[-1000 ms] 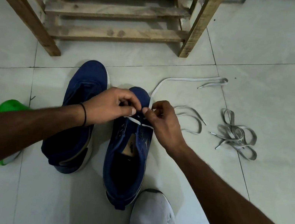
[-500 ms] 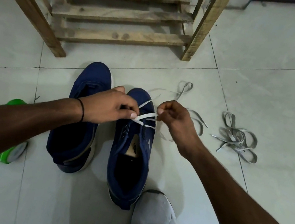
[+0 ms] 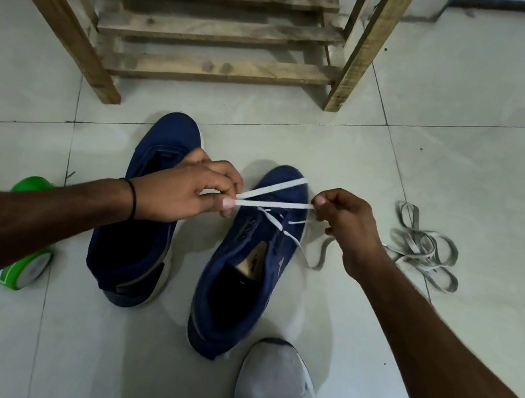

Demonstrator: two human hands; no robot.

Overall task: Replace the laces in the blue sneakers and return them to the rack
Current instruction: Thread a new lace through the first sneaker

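Head view: the left hand (image 3: pixel 186 189) and right hand (image 3: pixel 347 223) each pinch the white lace (image 3: pixel 274 203), taut between them over the toe of one blue sneaker (image 3: pixel 239 285). It stands beside the other sneaker (image 3: pixel 131 246) on the tiled floor (image 3: pixel 468 163), near the wooden rack (image 3: pixel 220 28). The insole's dark mark (image 3: pixel 254 262) is too small to read.

No legible text, brand, number or sign anywhere. Below and left of the right grip (image 3: pixel 346 227), on the tan insole (image 3: pixel 242 268) of the blue sneaker (image 3: pixel 232 246), a small dark mark, too blurred to read. Below the left grip (image 3: pixel 182 192), on the green container (image 3: pixel 29 191), a pale patch, equally unreadable.
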